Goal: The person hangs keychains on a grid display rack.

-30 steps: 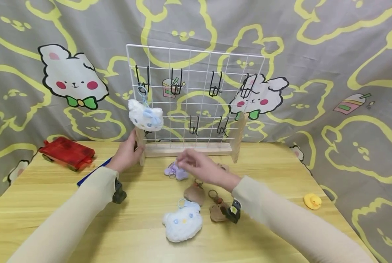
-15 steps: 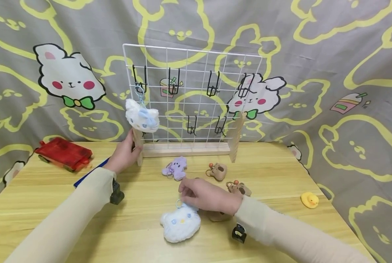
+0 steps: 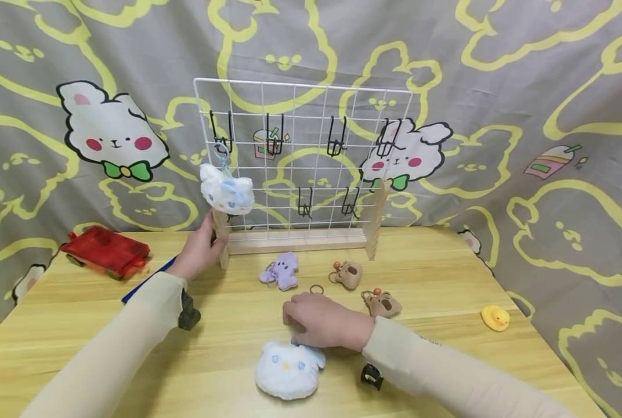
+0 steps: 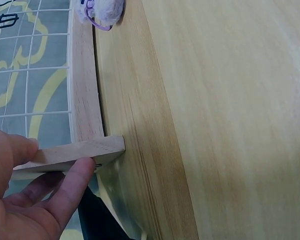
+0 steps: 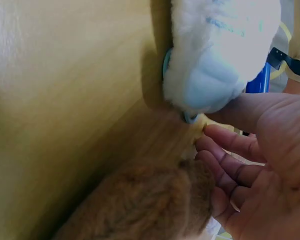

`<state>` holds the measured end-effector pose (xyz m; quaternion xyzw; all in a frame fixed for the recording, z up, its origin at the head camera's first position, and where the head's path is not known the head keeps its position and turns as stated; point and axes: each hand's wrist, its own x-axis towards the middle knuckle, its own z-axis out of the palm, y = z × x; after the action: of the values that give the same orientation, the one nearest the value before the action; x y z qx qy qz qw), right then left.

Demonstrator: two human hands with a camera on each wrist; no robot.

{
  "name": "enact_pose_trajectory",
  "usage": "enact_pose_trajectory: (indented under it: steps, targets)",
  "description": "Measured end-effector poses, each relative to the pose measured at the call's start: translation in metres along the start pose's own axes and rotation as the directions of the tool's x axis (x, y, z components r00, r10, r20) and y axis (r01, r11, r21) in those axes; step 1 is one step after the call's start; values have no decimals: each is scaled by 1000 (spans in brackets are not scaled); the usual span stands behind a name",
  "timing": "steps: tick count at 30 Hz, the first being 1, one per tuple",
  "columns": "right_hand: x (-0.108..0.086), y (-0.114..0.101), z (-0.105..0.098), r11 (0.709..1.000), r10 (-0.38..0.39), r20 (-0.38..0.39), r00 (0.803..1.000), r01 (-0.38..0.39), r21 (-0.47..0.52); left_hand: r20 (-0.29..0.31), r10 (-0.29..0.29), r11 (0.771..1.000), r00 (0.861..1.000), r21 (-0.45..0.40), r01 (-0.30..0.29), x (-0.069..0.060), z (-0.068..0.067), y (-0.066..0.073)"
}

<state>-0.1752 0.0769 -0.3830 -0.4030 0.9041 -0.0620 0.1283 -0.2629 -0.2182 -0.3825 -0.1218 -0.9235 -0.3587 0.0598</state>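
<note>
My left hand (image 3: 198, 249) grips the left wooden foot (image 4: 80, 150) of a white wire grid rack (image 3: 311, 168), thumb on one side and fingers on the other. At the table's front lies a white plush keychain (image 3: 289, 371) with a cat-like face. My right hand (image 3: 329, 322) is just above it, the thumb touching its upper edge. In the right wrist view the fingers (image 5: 230, 150) are loosely bent, beside the plush's small blue ring (image 5: 190, 117) and a brown plush (image 5: 145, 205). Another white plush keychain (image 3: 227, 188) hangs from the rack's upper left hook.
Near the rack lie a purple plush keychain (image 3: 282, 271) and brown bear keychains (image 3: 347, 274). A metal ring (image 3: 317, 289) shows behind my right hand. A red toy cart (image 3: 106, 251) and a blue flat object (image 3: 149, 280) are left; a yellow duck (image 3: 495, 318) sits right.
My right hand has come from near the purple keychain towards me, down to the front white plush. That plush has turned slightly. The left hand still grips the rack's foot.
</note>
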Motion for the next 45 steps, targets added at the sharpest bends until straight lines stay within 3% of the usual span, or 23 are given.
enact_pose_trajectory:
  steps: [17,24,33,36,39,42,45]
  targets:
    - [-5,1,2,992,-92,-17,996,90,-93,3,1,1000,1000,-19,-1,-1,1,1]
    - [-8,8,0,987,-127,-24,992,129,99,-8,1,1000,1000,-16,-1,-2,0,1]
    - [-14,16,4,938,-123,-74,990,141,316,-14,15,1000,1000,-12,-15,-2,1,2]
    - [-14,18,7,892,-124,-81,989,147,427,-14,12,1000,1000,-10,-12,-2,1,3]
    - [-15,18,10,799,-73,-71,995,101,593,-10,6,1000,1000,-7,-6,-1,1,3]
    - [-16,16,14,632,-1,-46,999,36,774,-7,2,1000,1000,-4,-2,-1,1,2]
    - [-17,14,17,456,49,-3,999,-19,890,-5,-1,1000,1000,-5,1,0,1,2]
